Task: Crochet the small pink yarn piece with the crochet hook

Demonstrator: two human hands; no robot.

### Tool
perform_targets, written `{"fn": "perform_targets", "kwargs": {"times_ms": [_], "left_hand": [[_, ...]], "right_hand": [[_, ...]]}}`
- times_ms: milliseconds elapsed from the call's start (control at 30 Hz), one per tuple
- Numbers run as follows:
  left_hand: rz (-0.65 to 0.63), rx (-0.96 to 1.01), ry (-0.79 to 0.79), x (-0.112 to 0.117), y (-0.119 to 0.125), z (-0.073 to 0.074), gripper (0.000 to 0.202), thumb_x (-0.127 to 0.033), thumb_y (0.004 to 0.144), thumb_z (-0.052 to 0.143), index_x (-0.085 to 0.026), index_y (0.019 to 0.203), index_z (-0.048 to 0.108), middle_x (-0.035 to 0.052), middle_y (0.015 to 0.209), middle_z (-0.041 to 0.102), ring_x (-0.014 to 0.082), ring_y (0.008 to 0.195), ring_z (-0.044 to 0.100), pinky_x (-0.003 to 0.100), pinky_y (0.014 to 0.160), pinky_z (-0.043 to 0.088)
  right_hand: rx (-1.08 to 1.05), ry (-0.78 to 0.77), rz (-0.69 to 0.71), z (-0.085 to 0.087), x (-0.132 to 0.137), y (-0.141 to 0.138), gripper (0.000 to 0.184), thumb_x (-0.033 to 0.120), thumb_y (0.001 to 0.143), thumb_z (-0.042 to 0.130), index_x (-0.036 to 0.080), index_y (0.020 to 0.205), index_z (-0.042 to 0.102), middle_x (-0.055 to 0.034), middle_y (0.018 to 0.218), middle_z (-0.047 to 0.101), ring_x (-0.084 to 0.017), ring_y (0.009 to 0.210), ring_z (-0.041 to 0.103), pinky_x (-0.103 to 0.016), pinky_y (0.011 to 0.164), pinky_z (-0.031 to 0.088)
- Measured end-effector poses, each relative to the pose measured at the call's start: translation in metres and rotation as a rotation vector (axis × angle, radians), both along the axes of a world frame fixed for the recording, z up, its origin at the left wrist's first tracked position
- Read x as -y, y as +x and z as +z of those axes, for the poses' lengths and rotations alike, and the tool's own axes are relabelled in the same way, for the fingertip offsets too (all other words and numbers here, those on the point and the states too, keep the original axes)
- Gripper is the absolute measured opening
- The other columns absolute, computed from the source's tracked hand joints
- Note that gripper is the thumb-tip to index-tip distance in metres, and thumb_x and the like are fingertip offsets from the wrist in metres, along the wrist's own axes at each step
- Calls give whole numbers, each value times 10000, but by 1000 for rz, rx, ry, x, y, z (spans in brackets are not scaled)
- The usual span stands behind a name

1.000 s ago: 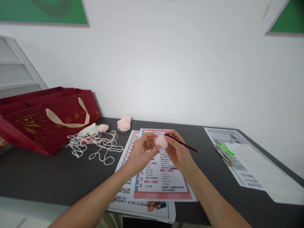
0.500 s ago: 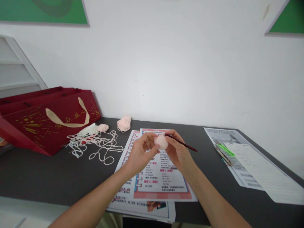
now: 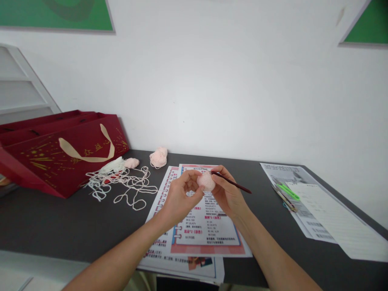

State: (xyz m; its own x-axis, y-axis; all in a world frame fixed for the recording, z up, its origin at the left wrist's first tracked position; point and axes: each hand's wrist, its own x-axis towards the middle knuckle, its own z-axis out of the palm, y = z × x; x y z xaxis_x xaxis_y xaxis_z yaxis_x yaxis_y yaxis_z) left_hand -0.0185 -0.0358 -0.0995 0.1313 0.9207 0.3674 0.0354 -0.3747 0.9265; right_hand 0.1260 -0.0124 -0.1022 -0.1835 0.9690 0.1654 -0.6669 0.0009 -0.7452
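Between my hands is a small, rounded pale-pink crochet piece (image 3: 206, 181), held above the printed pages. My left hand (image 3: 183, 194) pinches its left side between thumb and fingers. In my right hand (image 3: 228, 192) is a crochet hook with a dark red handle (image 3: 236, 185), gripped like a pen, its shaft end at the top of the piece. The fingers of that hand also rest against the piece's right side. Loose pale yarn (image 3: 133, 184) lies in loops on the left, one strand running toward my left hand.
A red gift bag (image 3: 60, 161) stands at the left. Near the wall sits a pink yarn ball (image 3: 158, 157), with a smaller pink bundle (image 3: 131, 163) beside the bag. Printed sheets (image 3: 209, 250) lie beneath my hands. Bright green scissors (image 3: 287, 191) rest on papers (image 3: 336, 218) at the right.
The crochet piece has turned slightly in my fingers. Both hands keep nearly the same place and hold; nothing else has visibly moved.
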Motion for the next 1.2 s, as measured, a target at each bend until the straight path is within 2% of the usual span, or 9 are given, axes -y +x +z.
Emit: {"fn": "perform_targets", "kwargs": {"times_ms": [600, 1200], "left_hand": [[-53, 83, -39, 2, 0, 5, 209, -226, 814, 615, -160, 1003, 557, 29, 865, 631, 81, 618, 589, 212, 586, 502], [-47, 21, 7, 5, -2, 3, 204, -221, 827, 596, -171, 1022, 563, 26, 848, 632, 102, 642, 600, 240, 626, 500]], "right_hand": [[15, -13, 19, 1, 2, 1, 131, 172, 713, 715, 240, 805, 650, 33, 810, 689, -118, 700, 607, -241, 644, 466], [-1, -8, 46, 1, 2, 2, 137, 166, 701, 719, 237, 792, 646, 39, 770, 668, -106, 676, 592, -219, 620, 460]]}}
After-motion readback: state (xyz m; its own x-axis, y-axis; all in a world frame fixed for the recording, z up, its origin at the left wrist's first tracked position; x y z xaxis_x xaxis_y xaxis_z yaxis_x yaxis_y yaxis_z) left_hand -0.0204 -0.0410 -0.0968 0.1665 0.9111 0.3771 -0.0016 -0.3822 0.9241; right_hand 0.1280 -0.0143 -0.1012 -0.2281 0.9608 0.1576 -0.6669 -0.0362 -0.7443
